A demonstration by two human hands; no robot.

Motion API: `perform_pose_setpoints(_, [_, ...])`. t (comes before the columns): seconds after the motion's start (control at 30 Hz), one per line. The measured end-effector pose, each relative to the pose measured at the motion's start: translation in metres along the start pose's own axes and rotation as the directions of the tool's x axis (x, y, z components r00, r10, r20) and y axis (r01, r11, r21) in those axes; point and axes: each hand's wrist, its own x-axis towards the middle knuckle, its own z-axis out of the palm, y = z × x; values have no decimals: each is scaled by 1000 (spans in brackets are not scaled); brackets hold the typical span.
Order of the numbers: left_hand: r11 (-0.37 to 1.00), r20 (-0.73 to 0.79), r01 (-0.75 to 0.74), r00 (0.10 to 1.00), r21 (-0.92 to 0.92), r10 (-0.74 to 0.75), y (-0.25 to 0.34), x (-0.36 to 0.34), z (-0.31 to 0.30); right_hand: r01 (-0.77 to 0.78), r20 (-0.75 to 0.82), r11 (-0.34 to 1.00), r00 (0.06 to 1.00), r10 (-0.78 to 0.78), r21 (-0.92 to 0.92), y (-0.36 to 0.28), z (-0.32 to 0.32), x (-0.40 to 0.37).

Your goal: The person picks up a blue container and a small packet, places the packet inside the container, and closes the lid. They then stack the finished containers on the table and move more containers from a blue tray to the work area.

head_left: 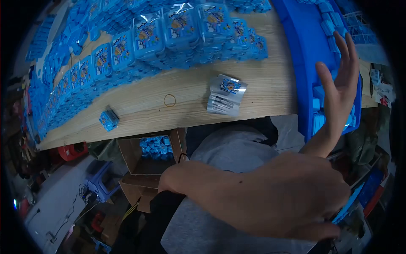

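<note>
My right hand [341, 86] is over the blue bin [296, 55] at the right, fingers stretched and thumb apart, with nothing visible in it. Light-blue boxes [334, 23] lie in the bin around it. Close to the camera, my left hand [304, 197] reaches across my body toward the right. Its back faces me and the fingers curl down out of sight, so I cannot see whether it holds anything. On the table lies a silvery printed packet [226, 95] with a blue label. A yellow rubber band [170, 100] rests to its left.
Stacked blue printed cases [182, 27] line the back and left of the wooden table [264, 84]. One small blue pack [109, 120] sits near the front edge. Below stands a cardboard box [131, 154] holding blue pieces [156, 147]. A blue stool [101, 182] is on the floor.
</note>
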Motion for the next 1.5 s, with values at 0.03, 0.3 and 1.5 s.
perform_pose_setpoints(0.03, [998, 25, 58, 998, 36, -59, -5, -2, 3, -74, 42, 988, 996, 80, -137, 12, -15, -4])
perform_pose_setpoints(0.3, [306, -828, 810, 551, 501, -104, -116, -86, -55, 20, 312, 553, 842, 440, -833, 114, -72, -52])
perform_pose_setpoints(1.5, [236, -712, 678, 694, 696, 108, -129, -95, -58, -20, 575, 991, 816, -58, 129, -8, 76, -104])
